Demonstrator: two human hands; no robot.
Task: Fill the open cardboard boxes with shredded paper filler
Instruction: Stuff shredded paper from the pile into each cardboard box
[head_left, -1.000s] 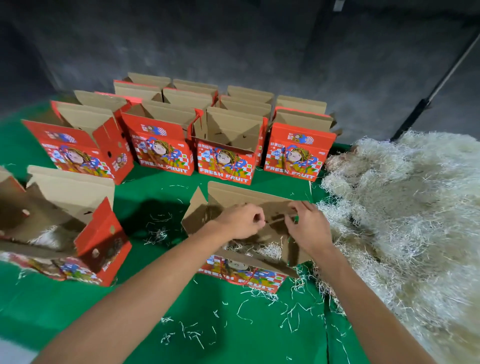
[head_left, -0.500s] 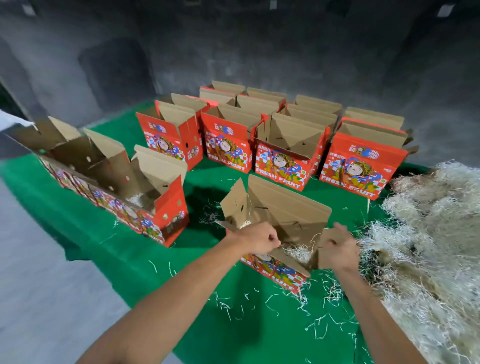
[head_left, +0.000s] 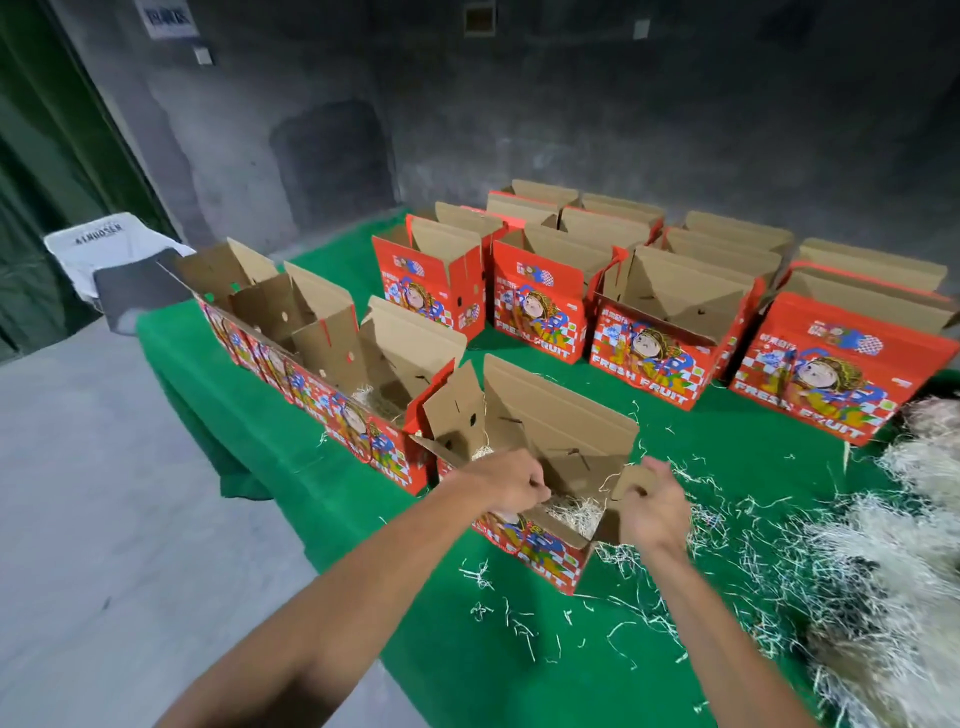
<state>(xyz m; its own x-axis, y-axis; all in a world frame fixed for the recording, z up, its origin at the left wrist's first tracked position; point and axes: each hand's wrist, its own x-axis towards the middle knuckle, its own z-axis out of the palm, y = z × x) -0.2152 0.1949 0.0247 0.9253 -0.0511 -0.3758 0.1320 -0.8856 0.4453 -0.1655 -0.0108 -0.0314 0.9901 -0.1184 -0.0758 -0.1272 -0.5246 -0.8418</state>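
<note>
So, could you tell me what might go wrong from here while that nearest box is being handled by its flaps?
1. Both hands, left and right, grip only thin flaps of the nearest box; a flap could bend or tear.
2. It sits close to the filled box beside it, so it might bump that one.
3. Loose shredded paper lies shallow inside and could spill if the box tips.

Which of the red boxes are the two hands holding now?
The nearest box, alone in front: left hand grips its front flap, right hand its side flap.
</note>
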